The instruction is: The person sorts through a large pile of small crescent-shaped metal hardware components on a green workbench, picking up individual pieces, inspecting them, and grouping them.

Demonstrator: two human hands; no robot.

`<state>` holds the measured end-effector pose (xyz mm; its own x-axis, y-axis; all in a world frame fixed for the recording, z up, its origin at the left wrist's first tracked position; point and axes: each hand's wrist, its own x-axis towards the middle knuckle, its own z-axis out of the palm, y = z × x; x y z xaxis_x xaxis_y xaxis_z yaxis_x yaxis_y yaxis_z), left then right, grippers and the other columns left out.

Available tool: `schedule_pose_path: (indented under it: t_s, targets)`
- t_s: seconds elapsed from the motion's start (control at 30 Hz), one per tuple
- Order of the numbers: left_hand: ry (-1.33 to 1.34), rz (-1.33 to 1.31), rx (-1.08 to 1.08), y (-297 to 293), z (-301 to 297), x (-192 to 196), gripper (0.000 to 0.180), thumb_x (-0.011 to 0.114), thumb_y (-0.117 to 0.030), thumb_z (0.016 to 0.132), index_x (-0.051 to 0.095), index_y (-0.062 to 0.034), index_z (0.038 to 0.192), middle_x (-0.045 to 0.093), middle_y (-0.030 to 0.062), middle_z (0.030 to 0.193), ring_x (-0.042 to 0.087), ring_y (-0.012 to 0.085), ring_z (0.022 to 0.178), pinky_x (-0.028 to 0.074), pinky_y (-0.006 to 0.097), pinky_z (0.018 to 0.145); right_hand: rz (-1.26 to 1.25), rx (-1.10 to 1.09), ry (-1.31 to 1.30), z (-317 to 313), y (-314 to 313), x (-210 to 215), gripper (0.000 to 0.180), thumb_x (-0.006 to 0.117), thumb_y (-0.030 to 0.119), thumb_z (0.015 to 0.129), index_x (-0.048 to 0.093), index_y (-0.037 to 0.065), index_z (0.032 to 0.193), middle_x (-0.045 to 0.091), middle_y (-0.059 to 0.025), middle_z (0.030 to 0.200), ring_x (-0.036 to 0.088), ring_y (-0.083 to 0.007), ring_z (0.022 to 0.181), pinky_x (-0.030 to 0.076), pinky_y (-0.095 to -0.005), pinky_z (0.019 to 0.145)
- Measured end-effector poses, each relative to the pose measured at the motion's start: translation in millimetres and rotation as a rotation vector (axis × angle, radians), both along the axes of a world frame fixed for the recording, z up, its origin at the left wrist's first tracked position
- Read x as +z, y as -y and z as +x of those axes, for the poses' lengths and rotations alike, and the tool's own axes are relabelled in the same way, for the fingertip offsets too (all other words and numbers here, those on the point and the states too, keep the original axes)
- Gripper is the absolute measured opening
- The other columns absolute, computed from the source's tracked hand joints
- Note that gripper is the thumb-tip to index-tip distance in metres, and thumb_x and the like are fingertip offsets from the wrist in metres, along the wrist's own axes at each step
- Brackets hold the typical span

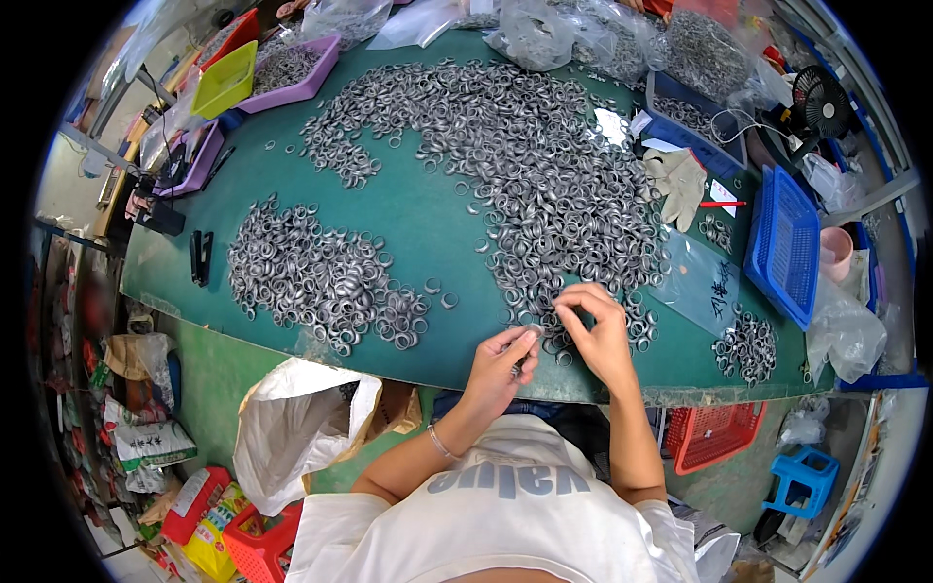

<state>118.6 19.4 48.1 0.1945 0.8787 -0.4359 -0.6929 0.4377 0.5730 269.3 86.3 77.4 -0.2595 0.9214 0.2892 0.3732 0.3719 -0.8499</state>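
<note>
Your left hand (pixel 501 364) was curled around a few grey rings (pixel 518 368) at the near edge of the desk (pixel 413 228), its thumb folded over the fingers. Your right hand (pixel 598 335) was just beside it, above the near end of the large pile (pixel 573 209), thumb and forefinger drawn close together — I could not tell whether they pinched a ring.

That pile lay ahead of your hands, its long axis running from the near edge toward the far edge, then bending left along it. The right hand was the nearer one; the left was beside the pile's near left flank. A smaller pile (pixel 311 277) lay toward the desk's left edge — well apart from both hands — and a little cluster (pixel 745 348) lay by the near right corner.
</note>
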Motion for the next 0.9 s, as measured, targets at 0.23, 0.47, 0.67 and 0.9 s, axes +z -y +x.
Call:
schedule_pose_path:
  t_s: [0.23,0.47,0.67,0.9]
  targets:
    - [0.080,0.041,-0.026,2,1,5,0.024,0.054,-0.007,0.086,0.054,0.0020,0.108,0.056,0.0075,0.087,0.050,0.0113,0.066,0.037,0.020,0.050,0.320,-0.196,0.449,-7,-38,-19,0.012,0.064,0.005,0.072,0.063,0.002,0.084,0.057,-0.0090,0.092,0.052,-0.0250,0.086,0.039,-0.0355,0.072]
    - [0.103,0.121,-0.022,1,-2,3,0.027,0.051,-0.013,0.090,0.053,0.0009,0.113,0.056,0.0075,0.095,0.053,0.0129,0.073,0.044,0.023,0.056,0.180,-0.173,0.167,-2,-15,-8,0.006,0.067,0.004,0.072,0.063,0.003,0.076,0.059,-0.0069,0.073,0.054,-0.0232,0.070,0.038,-0.0328,0.069]
    - [-0.058,0.109,0.031,-4,8,0,0.027,0.053,-0.020,0.091,0.055,-0.0004,0.110,0.057,0.0029,0.087,0.053,0.0079,0.072,0.043,0.021,0.055,0.058,0.132,0.145,-7,22,12,0.009,0.067,0.002,0.071,0.062,0.000,0.079,0.060,-0.0081,0.076,0.055,-0.0227,0.071,0.042,-0.0323,0.071]
    - [0.031,0.064,-0.005,-2,-2,-1,0.023,0.050,-0.017,0.091,0.054,-0.0012,0.107,0.055,0.0054,0.087,0.050,0.0102,0.066,0.037,0.019,0.049,-0.034,-0.022,0.029,2,-24,1,0.012,0.065,0.004,0.073,0.062,0.000,0.085,0.060,-0.0094,0.080,0.054,-0.0283,0.081,0.041,-0.0363,0.077]
